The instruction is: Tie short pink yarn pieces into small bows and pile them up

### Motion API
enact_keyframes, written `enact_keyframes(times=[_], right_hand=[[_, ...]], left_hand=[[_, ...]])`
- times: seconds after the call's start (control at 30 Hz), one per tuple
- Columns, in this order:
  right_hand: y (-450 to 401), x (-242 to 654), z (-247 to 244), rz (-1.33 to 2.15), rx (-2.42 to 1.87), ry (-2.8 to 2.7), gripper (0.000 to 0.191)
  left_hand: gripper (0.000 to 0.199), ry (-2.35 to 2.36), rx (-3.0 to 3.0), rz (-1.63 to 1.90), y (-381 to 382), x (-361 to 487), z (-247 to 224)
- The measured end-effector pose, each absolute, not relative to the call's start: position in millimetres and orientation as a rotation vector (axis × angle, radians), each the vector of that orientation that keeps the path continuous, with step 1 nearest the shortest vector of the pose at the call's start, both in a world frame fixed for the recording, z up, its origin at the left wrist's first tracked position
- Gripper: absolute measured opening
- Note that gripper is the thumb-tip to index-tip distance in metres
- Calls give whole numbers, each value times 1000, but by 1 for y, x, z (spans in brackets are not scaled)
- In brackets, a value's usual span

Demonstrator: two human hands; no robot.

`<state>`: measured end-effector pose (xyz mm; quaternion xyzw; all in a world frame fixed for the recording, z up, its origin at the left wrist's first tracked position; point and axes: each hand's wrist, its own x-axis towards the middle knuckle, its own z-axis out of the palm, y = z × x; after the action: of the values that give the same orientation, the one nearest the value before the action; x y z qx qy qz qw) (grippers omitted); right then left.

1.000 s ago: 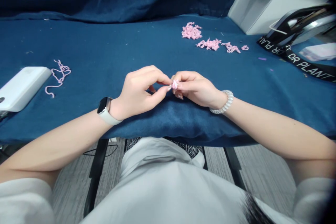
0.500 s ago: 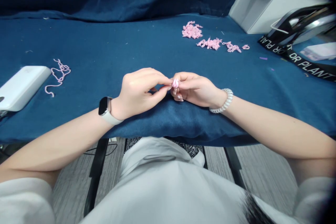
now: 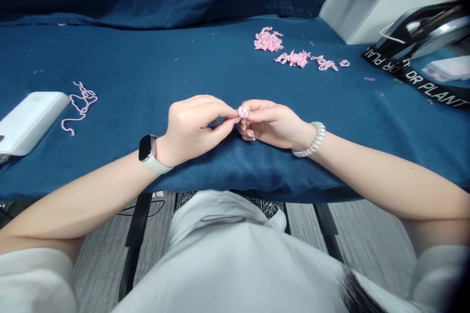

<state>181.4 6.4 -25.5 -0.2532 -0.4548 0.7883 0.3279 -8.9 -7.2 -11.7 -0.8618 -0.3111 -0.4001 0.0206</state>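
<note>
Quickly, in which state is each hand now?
Left hand: closed, pinching the edge of the pink yarn piece.
Right hand: closed, holding the same piece.

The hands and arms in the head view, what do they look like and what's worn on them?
The left hand and right hand are both gloveless, with bare forearms. A watch with a dark, rounded-rectangular screen and a pale strap is on the left wrist; a pale, coiled bracelet is on the right. Light, plain sleeves stop near the elbows.
</note>
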Motion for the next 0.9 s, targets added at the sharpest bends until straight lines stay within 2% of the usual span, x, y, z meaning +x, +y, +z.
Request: enact_keyframes(times=[0.27, 0.6, 0.9], right_hand=[[8, 183, -27, 2046, -670, -1162, 12], [8, 183, -28, 2024, -691, -1172, 10], [8, 181, -29, 2006, -706, -1181, 5]], left_hand=[[13, -935, -2675, -1336, -6, -10, -13], [12, -1116, -2701, -1308, -7, -9, -13], [16, -945, -2745, -1303, -4, -9, -15]])
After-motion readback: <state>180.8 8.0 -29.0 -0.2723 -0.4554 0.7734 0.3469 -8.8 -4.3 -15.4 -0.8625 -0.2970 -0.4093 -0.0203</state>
